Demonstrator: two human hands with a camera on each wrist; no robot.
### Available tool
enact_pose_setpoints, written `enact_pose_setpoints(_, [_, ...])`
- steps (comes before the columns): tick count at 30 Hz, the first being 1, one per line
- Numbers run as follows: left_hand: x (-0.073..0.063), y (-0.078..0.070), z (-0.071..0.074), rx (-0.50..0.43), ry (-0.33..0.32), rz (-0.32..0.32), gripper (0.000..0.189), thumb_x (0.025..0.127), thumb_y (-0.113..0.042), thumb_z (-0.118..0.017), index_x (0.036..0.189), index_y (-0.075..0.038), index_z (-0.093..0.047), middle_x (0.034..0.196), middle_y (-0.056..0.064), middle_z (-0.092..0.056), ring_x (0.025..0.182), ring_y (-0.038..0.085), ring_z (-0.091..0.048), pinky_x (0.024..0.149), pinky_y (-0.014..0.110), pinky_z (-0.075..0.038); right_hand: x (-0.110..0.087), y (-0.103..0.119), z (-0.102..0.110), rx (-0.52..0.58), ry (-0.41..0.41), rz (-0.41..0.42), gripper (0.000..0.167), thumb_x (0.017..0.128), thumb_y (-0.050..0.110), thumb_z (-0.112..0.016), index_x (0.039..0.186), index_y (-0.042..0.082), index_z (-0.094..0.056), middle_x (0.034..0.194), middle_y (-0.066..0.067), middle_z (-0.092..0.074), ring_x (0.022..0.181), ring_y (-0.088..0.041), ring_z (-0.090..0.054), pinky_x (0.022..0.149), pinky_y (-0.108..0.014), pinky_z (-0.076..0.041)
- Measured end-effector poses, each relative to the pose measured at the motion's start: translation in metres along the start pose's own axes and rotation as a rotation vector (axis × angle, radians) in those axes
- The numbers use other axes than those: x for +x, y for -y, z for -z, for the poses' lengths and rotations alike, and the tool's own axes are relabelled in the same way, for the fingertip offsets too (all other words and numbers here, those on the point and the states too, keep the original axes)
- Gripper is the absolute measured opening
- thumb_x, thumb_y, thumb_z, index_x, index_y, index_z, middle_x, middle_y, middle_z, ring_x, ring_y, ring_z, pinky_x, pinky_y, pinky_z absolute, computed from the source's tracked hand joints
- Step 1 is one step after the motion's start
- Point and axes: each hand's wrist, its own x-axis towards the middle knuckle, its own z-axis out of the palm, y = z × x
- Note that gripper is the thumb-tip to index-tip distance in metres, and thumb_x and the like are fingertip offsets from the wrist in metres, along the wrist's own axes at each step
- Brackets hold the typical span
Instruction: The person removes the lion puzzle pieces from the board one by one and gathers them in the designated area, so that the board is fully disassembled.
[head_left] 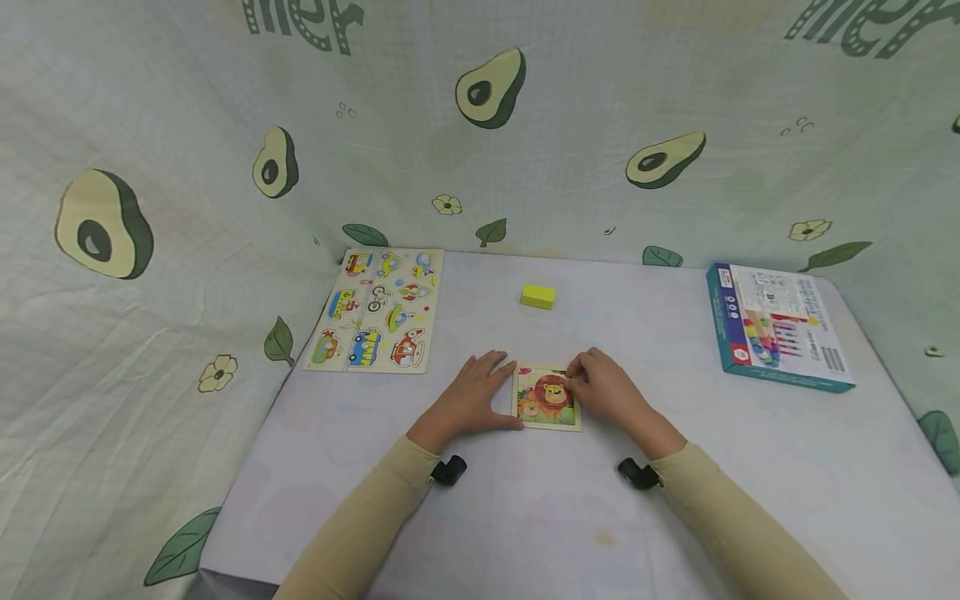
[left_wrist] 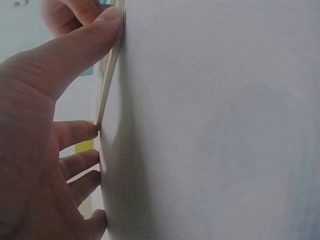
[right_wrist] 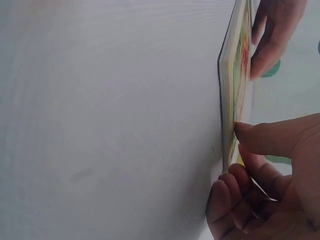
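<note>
A small square lion puzzle [head_left: 551,397] in a pale wooden frame lies flat before me. My left hand [head_left: 471,395] braces its left side: the thumb rests at the near left corner, a fingertip at the far left one, the fingers straight and spread. At the far right corner, my right hand [head_left: 606,387] pinches with thumb and index. From the right wrist view, the thumb [right_wrist: 272,137] touches the picture face of the puzzle [right_wrist: 238,75], while the other fingers curl beside its edge. I cannot tell whether a loose piece is between these fingertips.
Behind the puzzle sits a yellow-green block [head_left: 537,297]. A vehicle picture board [head_left: 378,310] lies at the back left, and a teal-edged flat box [head_left: 787,327] at the back right. Avocado-print cloth [head_left: 570,167] hangs behind the white-covered table [head_left: 540,517].
</note>
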Motion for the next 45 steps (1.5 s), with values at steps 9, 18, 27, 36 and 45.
enact_pose_setpoints(9, [0.000,0.000,0.001,-0.001,0.002,0.003,0.105,0.078,-0.069,-0.076,0.160,-0.017,-0.036,0.165,0.006,-0.027,0.154,0.021,-0.021,0.128,0.042,-0.007,0.000,0.004,-0.001,-0.081,-0.009,-0.022,0.035,0.090,0.034,-0.078,0.105,0.003,-0.069,0.092,-0.006,-0.057,0.078,-0.021,-0.050,0.068,-0.035,-0.045])
enact_pose_setpoints(18, [-0.001,-0.001,0.001,0.000,0.006,0.005,0.105,0.078,-0.070,-0.075,0.160,-0.018,-0.035,0.165,0.006,-0.027,0.154,0.021,-0.020,0.128,0.042,-0.006,-0.004,0.011,0.002,-0.155,-0.067,0.014,0.032,0.086,0.032,-0.083,0.094,0.003,-0.074,0.090,-0.006,-0.064,0.076,-0.021,-0.057,0.074,-0.042,-0.055])
enact_pose_setpoints(27, [-0.002,-0.002,0.002,0.002,0.013,0.012,0.104,0.079,-0.069,-0.075,0.160,-0.017,-0.035,0.166,0.005,-0.027,0.154,0.021,-0.019,0.128,0.041,-0.006,-0.001,0.010,0.003,-0.121,-0.033,-0.022,0.033,0.087,0.033,-0.082,0.097,0.003,-0.073,0.090,-0.005,-0.062,0.077,-0.020,-0.055,0.072,-0.038,-0.053])
enact_pose_setpoints(36, [-0.002,-0.002,0.002,-0.005,0.013,0.012,0.104,0.079,-0.067,-0.076,0.160,-0.017,-0.035,0.166,0.006,-0.026,0.155,0.021,-0.018,0.128,0.042,-0.007,0.002,0.003,0.001,-0.027,0.013,-0.075,0.039,0.089,0.033,-0.080,0.106,0.002,-0.065,0.093,-0.007,-0.058,0.082,-0.022,-0.052,0.072,-0.037,-0.048])
enact_pose_setpoints(45, [-0.004,-0.003,0.006,-0.030,0.005,-0.003,0.103,0.079,-0.065,-0.078,0.159,-0.015,-0.036,0.165,0.007,-0.028,0.154,0.022,-0.020,0.128,0.042,-0.008,0.002,0.002,0.001,0.085,0.029,-0.074,0.031,0.090,0.028,-0.079,0.105,0.005,-0.063,0.093,-0.005,-0.064,0.083,-0.019,-0.057,0.073,-0.035,-0.052])
